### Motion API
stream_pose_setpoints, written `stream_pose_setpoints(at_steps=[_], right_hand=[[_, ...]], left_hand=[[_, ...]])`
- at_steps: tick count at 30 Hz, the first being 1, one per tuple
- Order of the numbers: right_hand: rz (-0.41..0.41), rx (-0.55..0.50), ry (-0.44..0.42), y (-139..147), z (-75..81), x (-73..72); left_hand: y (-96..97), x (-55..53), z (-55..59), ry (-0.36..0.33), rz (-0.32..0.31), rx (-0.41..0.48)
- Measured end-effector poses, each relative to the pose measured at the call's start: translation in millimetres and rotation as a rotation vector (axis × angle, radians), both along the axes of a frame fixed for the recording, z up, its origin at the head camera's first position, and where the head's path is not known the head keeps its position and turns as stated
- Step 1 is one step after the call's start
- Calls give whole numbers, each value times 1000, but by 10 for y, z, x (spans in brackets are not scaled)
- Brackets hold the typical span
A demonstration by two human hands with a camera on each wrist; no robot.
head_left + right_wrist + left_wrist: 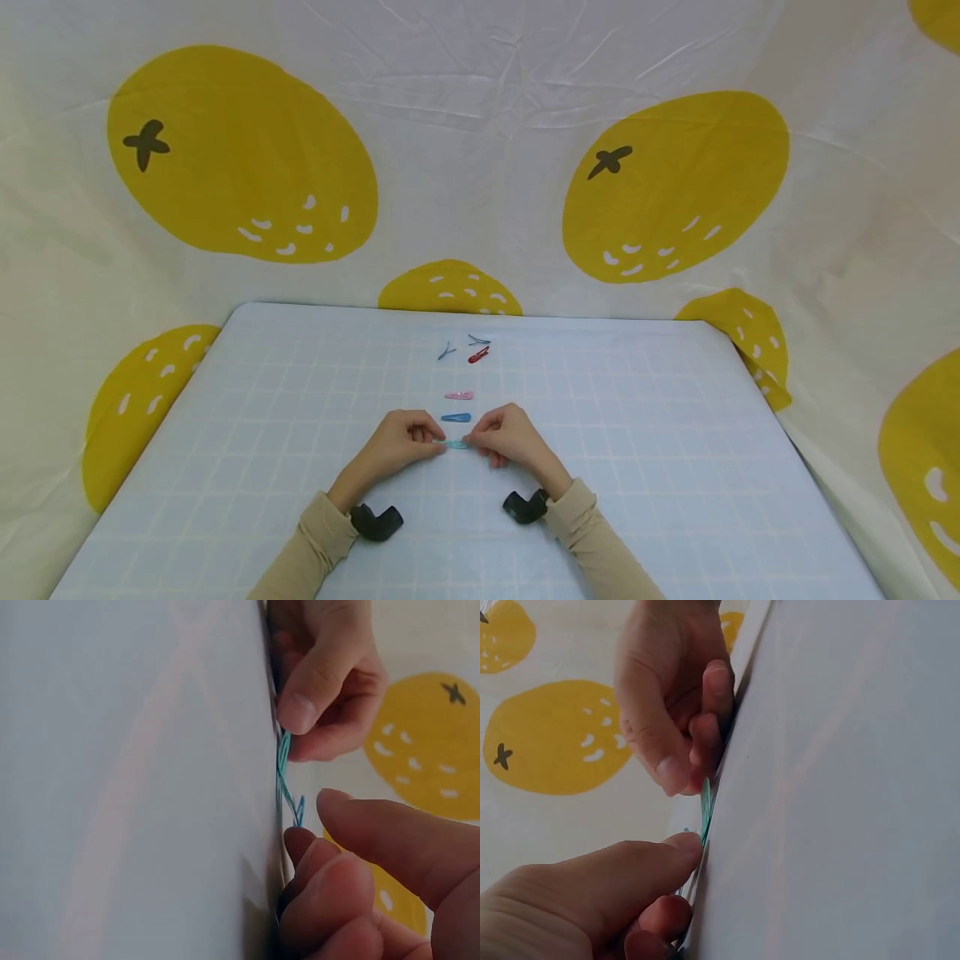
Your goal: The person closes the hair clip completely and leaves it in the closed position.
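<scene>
A teal snap hair clip (pixel 456 444) lies low over the table between the two hands, seen edge-on in the wrist views. My left hand (pixel 405 436) pinches its left end between thumb and forefinger, hiding that end. At the clip's right end is my right hand (pixel 510 435), fingers bent. In the right wrist view its thumb (pixel 375 825) stands apart from the forefinger, and a gap shows between them. Just beyond the teal clip, a blue hair clip (pixel 456 417) lies flat on the table, followed by a pink hair clip (pixel 459 396).
Farther back lie a red hair clip (pixel 478 355) and two blue-grey clips, the left one (pixel 447 351) and the right one (pixel 479 340), both spread apart. The table (pixel 225 467) has a pale checked cover. Behind hangs a cloth (pixel 465 183) with yellow fruit prints.
</scene>
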State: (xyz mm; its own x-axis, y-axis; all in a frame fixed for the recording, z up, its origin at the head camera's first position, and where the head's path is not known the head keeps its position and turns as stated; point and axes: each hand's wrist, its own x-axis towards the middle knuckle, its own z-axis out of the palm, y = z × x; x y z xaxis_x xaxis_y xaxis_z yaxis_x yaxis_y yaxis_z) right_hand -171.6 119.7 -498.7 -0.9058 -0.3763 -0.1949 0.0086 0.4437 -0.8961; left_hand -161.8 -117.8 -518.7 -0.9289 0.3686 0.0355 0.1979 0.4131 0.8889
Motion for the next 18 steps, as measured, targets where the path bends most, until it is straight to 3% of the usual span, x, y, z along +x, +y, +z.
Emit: stream_pose_setpoints(at_steps=[8,18], right_hand=[[1,13,21,-6,16,11],[12,3,11,23,-4,-11]], left_hand=[[8,16,11,38,-14,19],[19,18,7,34,0,3]])
